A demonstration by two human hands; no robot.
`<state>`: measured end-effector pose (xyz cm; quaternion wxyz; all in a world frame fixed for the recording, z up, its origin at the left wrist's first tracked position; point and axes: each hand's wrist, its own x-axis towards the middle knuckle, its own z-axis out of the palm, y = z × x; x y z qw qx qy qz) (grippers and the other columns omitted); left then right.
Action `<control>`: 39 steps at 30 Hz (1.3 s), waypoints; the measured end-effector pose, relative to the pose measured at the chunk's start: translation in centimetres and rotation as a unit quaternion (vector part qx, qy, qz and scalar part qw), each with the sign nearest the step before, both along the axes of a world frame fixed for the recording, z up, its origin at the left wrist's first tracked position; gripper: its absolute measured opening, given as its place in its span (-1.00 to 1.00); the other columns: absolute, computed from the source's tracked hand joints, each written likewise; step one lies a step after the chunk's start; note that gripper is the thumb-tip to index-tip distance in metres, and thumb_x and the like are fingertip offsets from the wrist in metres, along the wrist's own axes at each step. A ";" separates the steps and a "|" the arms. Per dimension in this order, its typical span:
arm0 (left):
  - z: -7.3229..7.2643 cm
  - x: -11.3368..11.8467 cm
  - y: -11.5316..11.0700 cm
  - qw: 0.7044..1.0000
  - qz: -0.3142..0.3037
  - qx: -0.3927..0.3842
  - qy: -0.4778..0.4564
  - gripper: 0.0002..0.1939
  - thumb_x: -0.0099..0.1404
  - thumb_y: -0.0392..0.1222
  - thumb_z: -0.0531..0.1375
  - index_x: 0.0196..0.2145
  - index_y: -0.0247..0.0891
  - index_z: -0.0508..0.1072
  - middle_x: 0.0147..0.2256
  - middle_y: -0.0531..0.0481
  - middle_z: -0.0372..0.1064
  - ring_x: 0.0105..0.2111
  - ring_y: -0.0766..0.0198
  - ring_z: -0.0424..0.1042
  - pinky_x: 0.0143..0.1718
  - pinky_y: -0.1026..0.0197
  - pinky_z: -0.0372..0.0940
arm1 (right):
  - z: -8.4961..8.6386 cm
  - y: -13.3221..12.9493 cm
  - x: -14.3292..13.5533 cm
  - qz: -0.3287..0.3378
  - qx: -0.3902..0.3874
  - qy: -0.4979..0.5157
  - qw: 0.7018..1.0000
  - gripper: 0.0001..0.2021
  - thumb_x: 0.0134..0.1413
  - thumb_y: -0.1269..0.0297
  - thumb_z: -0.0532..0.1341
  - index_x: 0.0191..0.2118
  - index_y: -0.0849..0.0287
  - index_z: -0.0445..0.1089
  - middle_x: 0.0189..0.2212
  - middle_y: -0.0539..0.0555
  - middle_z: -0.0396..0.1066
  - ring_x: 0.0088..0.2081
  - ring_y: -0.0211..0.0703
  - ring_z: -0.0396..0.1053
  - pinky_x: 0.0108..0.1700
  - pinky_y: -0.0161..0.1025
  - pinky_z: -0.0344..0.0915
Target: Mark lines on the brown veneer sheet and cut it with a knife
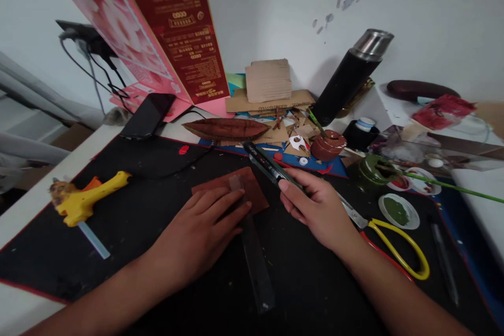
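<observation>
My left hand [200, 231] lies with its fingers stretched out, pressing on a clear ruler [255, 268] laid across a reddish-brown piece of card [252, 189]. Fingers and palm cover part of both. My right hand [311, 205] is wrapped round a dark utility knife [268, 163], thumb on its side, held to the right of the card. The knife points up and to the left; I cannot make out its blade. Behind the card sits a brown boat-shaped piece [226, 129]. Scissors [397, 252] with yellow and red handles lie beyond my right wrist.
A yellow glue gun [86, 197] lies at the left on the black mat [149, 184], near a phone [147, 115]. At the back are cardboard scraps [269, 81], a brown paint jar [328, 146] and a black flask [350, 76]. A green paint jar [368, 172] and a pen [444, 257] are at the right.
</observation>
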<state>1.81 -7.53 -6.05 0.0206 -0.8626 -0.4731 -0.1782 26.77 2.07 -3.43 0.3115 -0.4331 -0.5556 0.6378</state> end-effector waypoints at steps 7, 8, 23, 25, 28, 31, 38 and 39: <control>0.2 0.2 0.1 1.000 0.014 0.003 -0.013 -0.61 0.66 -0.09 0.06 0.27 -0.27 0.48 0.27 -0.22 0.48 0.29 -0.08 0.42 0.24 -0.13 0.45 | -0.1 -0.1 0.2 0.008 0.007 -0.009 1.000 -0.60 0.35 -0.08 0.35 -0.01 0.17 0.62 -0.55 -0.08 0.31 -0.58 -0.32 0.09 -0.60 -0.33 -0.04; 0.2 0.2 0.1 1.000 0.015 0.003 -0.009 -0.61 0.66 -0.07 0.06 0.25 -0.27 0.48 0.25 -0.22 0.50 0.28 -0.09 0.44 0.22 -0.14 0.46 | -0.1 -0.1 0.2 0.008 0.011 -0.013 1.000 -0.61 0.36 -0.08 0.34 -0.01 0.17 0.62 -0.55 -0.08 0.31 -0.58 -0.32 0.09 -0.60 -0.33 -0.04; 0.1 0.9 0.0 0.999 0.035 -0.003 0.000 -0.61 0.66 -0.03 0.06 0.24 -0.23 0.50 0.19 -0.20 0.53 0.18 -0.09 0.48 0.11 -0.10 0.42 | 0.1 -0.3 0.1 0.010 0.003 -0.035 0.999 -0.62 0.39 -0.07 0.34 0.04 0.13 0.63 -0.51 -0.05 0.32 -0.51 -0.26 0.21 -0.59 -0.34 0.02; 0.3 1.1 0.0 0.999 0.041 0.002 -0.003 -0.62 0.67 -0.04 0.05 0.23 -0.22 0.51 0.18 -0.18 0.54 0.17 -0.08 0.49 0.12 -0.10 0.40 | 0.3 -0.2 0.0 0.015 0.002 -0.038 0.999 -0.62 0.41 -0.05 0.32 0.07 0.15 0.63 -0.51 -0.06 0.31 -0.51 -0.26 0.20 -0.59 -0.35 0.03; 0.4 1.2 0.0 0.999 0.042 0.008 -0.011 -0.60 0.70 -0.05 0.00 0.23 -0.24 0.50 0.19 -0.16 0.55 0.18 -0.04 0.49 0.15 -0.08 0.36 | 0.6 -0.2 -0.1 0.023 0.004 -0.037 0.999 -0.65 0.44 0.00 0.30 0.08 0.15 0.62 -0.52 -0.08 0.29 -0.52 -0.28 0.18 -0.58 -0.36 0.02; 0.5 1.2 0.1 0.999 0.040 0.005 -0.019 -0.62 0.70 -0.07 0.00 0.22 -0.29 0.48 0.20 -0.15 0.55 0.21 0.01 0.47 0.22 -0.04 0.32 | 0.7 -0.1 -0.2 0.026 0.010 -0.032 0.999 -0.69 0.44 0.04 0.30 0.05 0.15 0.63 -0.52 -0.08 0.29 -0.51 -0.28 0.18 -0.58 -0.36 0.02; 0.6 1.1 0.2 0.999 0.041 0.015 -0.016 -0.64 0.70 -0.07 0.00 0.15 -0.25 0.52 0.18 -0.14 0.56 0.19 0.00 0.49 0.17 -0.04 0.33 | 1.0 -0.1 -0.3 0.031 0.022 -0.040 0.998 -0.72 0.43 0.12 0.29 0.06 0.15 0.63 -0.51 -0.09 0.32 -0.50 -0.28 0.22 -0.55 -0.35 0.07; 0.6 1.1 0.2 0.999 0.039 0.016 -0.016 -0.64 0.70 -0.08 0.00 0.16 -0.25 0.52 0.18 -0.13 0.56 0.18 0.00 0.49 0.17 -0.04 0.33 | 1.0 -0.1 -0.4 0.031 0.025 -0.042 0.998 -0.72 0.42 0.13 0.28 0.06 0.16 0.63 -0.52 -0.09 0.32 -0.50 -0.28 0.22 -0.55 -0.34 0.07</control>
